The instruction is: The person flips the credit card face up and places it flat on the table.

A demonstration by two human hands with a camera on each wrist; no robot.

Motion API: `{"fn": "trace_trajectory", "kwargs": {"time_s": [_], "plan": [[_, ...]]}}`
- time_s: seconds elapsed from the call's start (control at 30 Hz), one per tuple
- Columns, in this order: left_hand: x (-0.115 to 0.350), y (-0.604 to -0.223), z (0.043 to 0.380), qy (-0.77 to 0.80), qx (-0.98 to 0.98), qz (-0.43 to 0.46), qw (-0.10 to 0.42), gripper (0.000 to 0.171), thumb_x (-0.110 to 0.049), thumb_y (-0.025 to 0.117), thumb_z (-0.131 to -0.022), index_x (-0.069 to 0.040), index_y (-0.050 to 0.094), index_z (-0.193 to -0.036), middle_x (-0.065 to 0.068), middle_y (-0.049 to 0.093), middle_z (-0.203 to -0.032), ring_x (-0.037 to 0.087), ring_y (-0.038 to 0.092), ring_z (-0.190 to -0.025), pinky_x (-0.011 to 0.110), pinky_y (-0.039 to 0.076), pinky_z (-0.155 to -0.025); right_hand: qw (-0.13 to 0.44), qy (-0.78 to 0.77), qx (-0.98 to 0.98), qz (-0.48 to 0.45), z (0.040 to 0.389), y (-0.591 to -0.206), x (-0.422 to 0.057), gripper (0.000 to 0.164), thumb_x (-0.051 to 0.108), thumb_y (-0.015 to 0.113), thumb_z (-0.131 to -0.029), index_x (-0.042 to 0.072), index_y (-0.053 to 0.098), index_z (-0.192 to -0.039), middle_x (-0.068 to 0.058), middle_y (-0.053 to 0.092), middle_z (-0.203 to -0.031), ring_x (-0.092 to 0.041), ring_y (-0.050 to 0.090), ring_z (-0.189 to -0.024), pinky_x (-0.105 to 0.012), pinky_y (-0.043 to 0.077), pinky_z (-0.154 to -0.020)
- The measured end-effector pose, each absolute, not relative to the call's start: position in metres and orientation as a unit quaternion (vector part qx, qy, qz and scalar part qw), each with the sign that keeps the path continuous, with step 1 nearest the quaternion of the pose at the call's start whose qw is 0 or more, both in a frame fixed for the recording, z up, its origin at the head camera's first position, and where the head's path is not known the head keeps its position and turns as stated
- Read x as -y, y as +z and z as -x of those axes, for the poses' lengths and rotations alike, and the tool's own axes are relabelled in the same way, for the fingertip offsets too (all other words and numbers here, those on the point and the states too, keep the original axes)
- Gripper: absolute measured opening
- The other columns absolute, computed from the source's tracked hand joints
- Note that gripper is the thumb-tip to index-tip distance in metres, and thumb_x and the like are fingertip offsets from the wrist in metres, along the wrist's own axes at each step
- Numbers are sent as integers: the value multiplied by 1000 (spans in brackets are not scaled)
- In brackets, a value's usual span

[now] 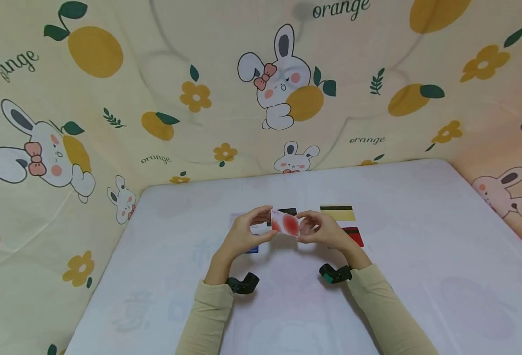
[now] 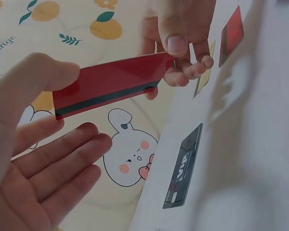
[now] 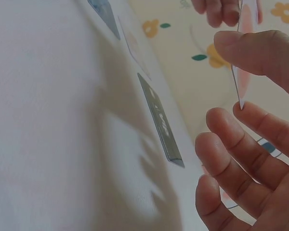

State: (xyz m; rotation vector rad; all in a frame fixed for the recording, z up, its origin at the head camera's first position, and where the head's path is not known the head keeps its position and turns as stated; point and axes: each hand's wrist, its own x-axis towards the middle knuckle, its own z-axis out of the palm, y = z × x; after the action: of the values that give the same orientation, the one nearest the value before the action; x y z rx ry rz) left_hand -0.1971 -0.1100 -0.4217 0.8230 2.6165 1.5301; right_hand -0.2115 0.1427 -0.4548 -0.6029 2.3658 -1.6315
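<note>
A plastic card (image 1: 285, 223) is held up above the table between both hands. Its side toward the head camera is pale with red round shapes; the left wrist view shows a red side with a black stripe. My left hand (image 1: 242, 236) pinches one end between thumb and index finger, the other fingers spread below. At the opposite end my right hand (image 1: 324, 230) pinches it with thumb (image 3: 255, 53) and index finger. Behind the held card lies a black card (image 2: 184, 168) marked VIP, partly hidden in the head view.
On the white table (image 1: 421, 276), a gold card with a black stripe (image 1: 338, 213) and a red card (image 1: 354, 236) lie at the right. A blue card (image 1: 253, 246) and a pale card (image 1: 234, 218) are partly covered by the left hand. A printed cloth hangs behind.
</note>
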Motion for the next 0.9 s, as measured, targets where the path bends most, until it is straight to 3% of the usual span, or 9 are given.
{"fn": "trace_trajectory", "kwargs": {"time_s": [0.53,0.9], "plan": [[114,-428,201,474,-839,-266,7,59,-9,76,-81,-3,52,-134,17,70,-101,27,68,-92,41,55,-89,93,-542,-813,193,212,-453,-147,53,8,80,-75,0,58,-122,-23,64,-95,-11,55,-78,-20,49,-67],[116,-434,204,448,-855,-261,17,55,-7,75,-80,-1,54,-131,16,68,-89,22,63,-80,26,53,-73,97,-538,-817,182,213,-456,-149,53,8,80,-74,0,58,-122,-23,64,-96,-8,55,-76,-18,49,-68]]}}
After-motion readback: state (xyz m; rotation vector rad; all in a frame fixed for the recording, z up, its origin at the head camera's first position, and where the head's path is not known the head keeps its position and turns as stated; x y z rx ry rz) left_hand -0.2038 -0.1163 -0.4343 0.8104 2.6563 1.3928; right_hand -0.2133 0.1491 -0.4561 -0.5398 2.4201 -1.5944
